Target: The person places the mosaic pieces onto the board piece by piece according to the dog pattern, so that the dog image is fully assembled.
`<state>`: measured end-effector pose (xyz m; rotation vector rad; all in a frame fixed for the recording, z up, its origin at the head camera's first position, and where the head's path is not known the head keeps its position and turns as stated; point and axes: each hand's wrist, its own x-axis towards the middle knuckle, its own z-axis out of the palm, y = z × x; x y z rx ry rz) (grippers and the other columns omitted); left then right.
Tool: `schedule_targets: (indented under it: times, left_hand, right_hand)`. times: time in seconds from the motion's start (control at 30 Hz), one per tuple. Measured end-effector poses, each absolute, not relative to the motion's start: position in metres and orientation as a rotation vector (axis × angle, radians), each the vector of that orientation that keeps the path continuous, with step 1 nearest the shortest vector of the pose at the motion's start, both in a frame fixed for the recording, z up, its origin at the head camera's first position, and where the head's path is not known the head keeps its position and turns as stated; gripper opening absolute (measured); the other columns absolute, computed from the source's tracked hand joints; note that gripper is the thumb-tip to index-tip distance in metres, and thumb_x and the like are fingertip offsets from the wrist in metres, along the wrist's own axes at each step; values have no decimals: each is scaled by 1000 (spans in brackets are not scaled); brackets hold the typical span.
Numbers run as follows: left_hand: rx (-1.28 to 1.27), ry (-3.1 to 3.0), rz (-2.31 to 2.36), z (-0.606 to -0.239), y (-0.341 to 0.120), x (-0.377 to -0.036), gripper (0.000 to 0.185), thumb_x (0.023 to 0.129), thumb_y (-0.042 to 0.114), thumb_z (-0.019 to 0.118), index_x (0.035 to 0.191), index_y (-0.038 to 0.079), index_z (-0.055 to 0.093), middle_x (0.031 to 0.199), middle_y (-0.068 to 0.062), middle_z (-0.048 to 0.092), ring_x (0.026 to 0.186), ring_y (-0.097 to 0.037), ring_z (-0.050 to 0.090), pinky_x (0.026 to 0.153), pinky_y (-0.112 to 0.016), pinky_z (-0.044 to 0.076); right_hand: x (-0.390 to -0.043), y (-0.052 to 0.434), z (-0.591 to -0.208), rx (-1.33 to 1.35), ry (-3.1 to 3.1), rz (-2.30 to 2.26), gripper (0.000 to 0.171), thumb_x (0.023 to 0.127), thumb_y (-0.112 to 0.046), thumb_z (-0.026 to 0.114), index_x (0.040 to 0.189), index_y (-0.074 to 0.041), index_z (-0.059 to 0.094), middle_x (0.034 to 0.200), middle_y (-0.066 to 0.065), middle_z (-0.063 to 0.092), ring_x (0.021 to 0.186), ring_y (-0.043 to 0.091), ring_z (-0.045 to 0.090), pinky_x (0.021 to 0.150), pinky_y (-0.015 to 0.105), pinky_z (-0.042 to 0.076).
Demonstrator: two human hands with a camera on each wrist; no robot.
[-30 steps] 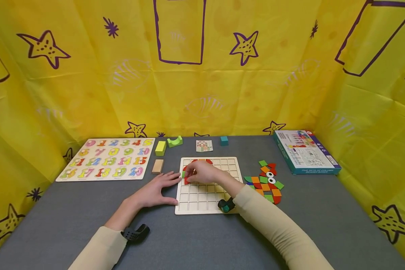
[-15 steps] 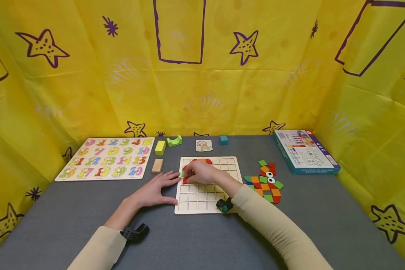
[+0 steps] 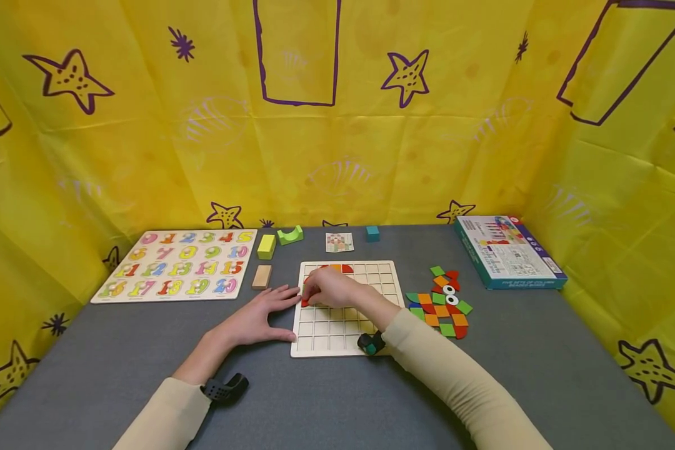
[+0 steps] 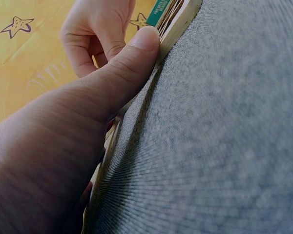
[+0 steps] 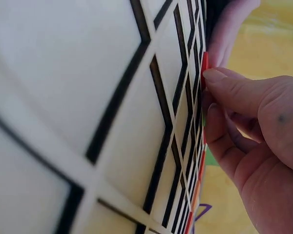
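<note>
A pale wooden grid board (image 3: pixel 321 342) lies flat on the grey table. My left hand (image 3: pixel 259 317) rests at its left edge with fingers spread; in the left wrist view the thumb (image 4: pixel 132 53) presses the board's side. Over the board's upper left my right hand (image 3: pixel 334 287) reaches down with bent fingers. Thumb and fingers pinch a small red tile (image 5: pixel 205 63) at the left column, seen edge-on in the right wrist view. Orange and red tiles (image 3: pixel 346 269) sit in the top row, partly covered by the right hand.
Right of the board lie several loose coloured tiles (image 3: pixel 447 312). A number puzzle (image 3: pixel 174 262) is at left, a boxed set (image 3: pixel 512 253) at right. Behind stand a wooden block (image 3: pixel 262 277), yellow block (image 3: pixel 267 247), green arch (image 3: pixel 290 235), pattern card (image 3: pixel 339 242) and blue cube (image 3: pixel 373 234).
My right hand has shifted slightly left along the board with the red tile, now covering the green tile seen earlier beside it. The left hand stays in place.
</note>
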<state>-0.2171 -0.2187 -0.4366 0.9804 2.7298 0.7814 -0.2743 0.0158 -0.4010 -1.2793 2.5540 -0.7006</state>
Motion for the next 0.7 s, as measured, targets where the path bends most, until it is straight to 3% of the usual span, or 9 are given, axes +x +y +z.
schedule_targets:
  times: [0.33,0.7]
  left_hand:
    - [983,2731,780,-438,-219,-218,93,80,65,75,152,12,48,160,-6,36,150,-35,21,120,-58,10]
    - [970,2726,776,-437,-217,-217,93,81,64,75,153,11,47,161,-8,35,150,-35,20,120,-58,10]
  right_hand:
    - [-276,33,-395,-1147,2525,-828,8,93,-9,75,101,-11,75,94,-4,66,89,11,62,83,26,52]
    - [-284,81,-388,-1072,2472,-973,14,95,-9,72,109,-6,74,101,-1,70,91,16,65,81,29,54]
